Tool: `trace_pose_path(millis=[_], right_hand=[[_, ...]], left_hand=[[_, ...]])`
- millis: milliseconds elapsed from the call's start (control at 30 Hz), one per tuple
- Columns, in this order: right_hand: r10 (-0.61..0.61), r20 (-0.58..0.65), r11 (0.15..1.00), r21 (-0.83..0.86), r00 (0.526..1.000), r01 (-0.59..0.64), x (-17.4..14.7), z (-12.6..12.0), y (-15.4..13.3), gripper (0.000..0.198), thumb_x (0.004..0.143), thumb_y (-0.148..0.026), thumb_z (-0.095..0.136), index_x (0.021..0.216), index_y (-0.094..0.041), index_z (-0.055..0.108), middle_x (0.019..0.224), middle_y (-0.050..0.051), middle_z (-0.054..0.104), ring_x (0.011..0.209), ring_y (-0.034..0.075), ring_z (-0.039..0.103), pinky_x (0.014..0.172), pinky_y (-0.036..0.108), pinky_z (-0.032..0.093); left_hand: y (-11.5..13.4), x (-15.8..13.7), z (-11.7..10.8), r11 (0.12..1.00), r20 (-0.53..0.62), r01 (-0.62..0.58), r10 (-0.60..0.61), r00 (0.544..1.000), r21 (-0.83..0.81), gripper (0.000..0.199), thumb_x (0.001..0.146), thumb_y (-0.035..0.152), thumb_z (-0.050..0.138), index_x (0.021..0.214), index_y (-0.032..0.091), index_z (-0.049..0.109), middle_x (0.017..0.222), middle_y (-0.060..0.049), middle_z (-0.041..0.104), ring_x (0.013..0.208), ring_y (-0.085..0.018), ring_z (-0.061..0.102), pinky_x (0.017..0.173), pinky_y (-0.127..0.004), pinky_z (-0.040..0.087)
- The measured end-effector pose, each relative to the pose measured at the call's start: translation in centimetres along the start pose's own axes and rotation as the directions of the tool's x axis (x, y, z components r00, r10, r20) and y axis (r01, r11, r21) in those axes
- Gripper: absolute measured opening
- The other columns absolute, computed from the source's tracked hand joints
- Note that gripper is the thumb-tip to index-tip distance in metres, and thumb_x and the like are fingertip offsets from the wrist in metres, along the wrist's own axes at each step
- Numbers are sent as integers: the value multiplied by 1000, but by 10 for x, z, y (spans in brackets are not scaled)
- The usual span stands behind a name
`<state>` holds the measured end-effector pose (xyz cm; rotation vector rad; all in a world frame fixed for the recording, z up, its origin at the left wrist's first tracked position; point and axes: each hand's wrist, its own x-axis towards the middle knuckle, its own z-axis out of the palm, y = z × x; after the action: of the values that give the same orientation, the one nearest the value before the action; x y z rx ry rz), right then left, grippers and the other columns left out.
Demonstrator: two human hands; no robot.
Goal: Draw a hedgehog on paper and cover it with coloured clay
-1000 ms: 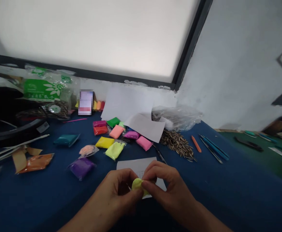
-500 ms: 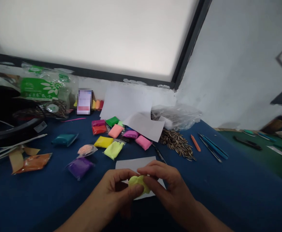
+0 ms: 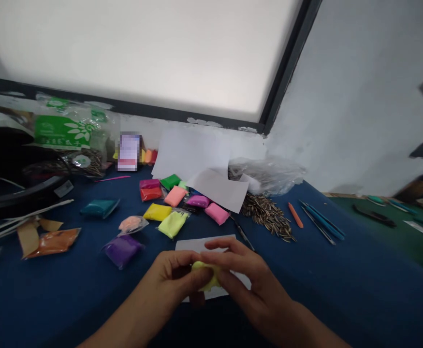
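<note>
Between my two hands is a lump of pale yellow modelling clay (image 3: 211, 281), partly covered by my fingers. My left hand (image 3: 177, 275) pinches it from the left, thumb across its front. From the other side my right hand (image 3: 243, 275) grips it between thumb and fingers, with the fingers bent over its top. Beneath the hands a white sheet of paper (image 3: 191, 244) lies on the blue table. A black pen (image 3: 243, 233) rests just beyond my right hand.
Soft clay packets, including a yellow one (image 3: 157, 212) and a purple one (image 3: 123, 250), lie ahead and left. A pile of sunflower seeds (image 3: 269, 216), an orange tool (image 3: 295, 215) and blue tweezers (image 3: 323, 220) are to the right. A phone (image 3: 129, 152) stands at the back.
My fingers have shifted on the clay; my right hand's fingers now reach further over its top, and less of it shows. The view has moved slightly.
</note>
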<state>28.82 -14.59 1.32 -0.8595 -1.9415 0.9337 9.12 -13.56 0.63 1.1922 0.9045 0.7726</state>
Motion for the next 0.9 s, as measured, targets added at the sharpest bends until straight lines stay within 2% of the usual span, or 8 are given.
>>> trace_pose_path(millis=[100, 233, 300, 467, 567, 667, 767, 900], right_hand=[[47, -71, 998, 54, 996, -43, 2, -1, 3, 33, 97, -18, 64, 125, -34, 71, 116, 3, 67, 96, 15, 66, 85, 28, 54], [92, -18, 995, 27, 996, -92, 5, 0, 3, 28, 98, -18, 61, 118, -30, 76, 92, 2, 68, 82, 15, 65, 73, 26, 52], [106, -31, 994, 0, 994, -106, 5, 1, 3, 28, 98, -17, 61, 117, -28, 77, 86, 1, 66, 76, 13, 62, 67, 25, 50], [72, -87, 997, 14, 994, -71, 3, 5, 2, 22, 95, -20, 66, 113, -25, 77, 83, 1, 65, 72, 13, 61, 65, 25, 50], [70, -32, 998, 9, 997, -70, 3, 5, 1, 20, 98, -21, 61, 105, -24, 79, 88, 3, 63, 75, 14, 62, 66, 27, 50], [94, -17, 995, 27, 995, -93, 2, 4, 2, 22, 98, -22, 59, 110, -25, 77, 93, 4, 65, 78, 15, 63, 68, 27, 51], [231, -70, 969, 111, 970, -223, 2, 2, 2, 19, 95, -26, 62, 110, -22, 74, 90, 2, 68, 72, 14, 61, 64, 25, 50], [403, -1, 889, 240, 915, -391, 3, 1, -1, 18, 90, -35, 70, 86, -17, 70, 74, 0, 64, 64, 12, 56, 58, 23, 47]], left_hand=[[3, -1, -2, 1000, -25, -6, 6, 1000, -23, 35, 79, 53, 74, 83, 18, 76, 63, 2, 62, 62, -15, 55, 65, -25, 44], [9, -4, 0, 993, -17, 21, -23, 1000, -113, 22, 76, 40, 77, 85, 19, 77, 71, 1, 68, 70, -16, 61, 71, -26, 48], [9, -5, 2, 989, -8, 47, -49, 999, -138, 21, 75, 36, 78, 88, 20, 77, 73, 1, 71, 71, -17, 62, 73, -27, 49], [3, -4, -2, 995, 27, 28, -26, 999, -101, 36, 79, 52, 77, 88, 17, 80, 62, 0, 68, 61, -16, 60, 65, -27, 49], [0, -2, -3, 994, 19, 21, -19, 1000, -106, 40, 80, 56, 76, 86, 17, 81, 62, -1, 68, 61, -15, 60, 64, -25, 48], [0, -1, -3, 993, 12, 30, -29, 1000, -111, 42, 79, 58, 77, 85, 17, 81, 62, -1, 70, 61, -15, 60, 64, -25, 48], [1, -2, -2, 989, -10, 26, -28, 1000, -148, 38, 79, 55, 79, 84, 18, 81, 66, -1, 71, 62, -15, 60, 64, -24, 48], [1, -4, -1, 976, -49, 31, -42, 998, -216, 31, 79, 49, 81, 86, 18, 79, 79, -2, 73, 68, -15, 64, 64, -23, 48]])
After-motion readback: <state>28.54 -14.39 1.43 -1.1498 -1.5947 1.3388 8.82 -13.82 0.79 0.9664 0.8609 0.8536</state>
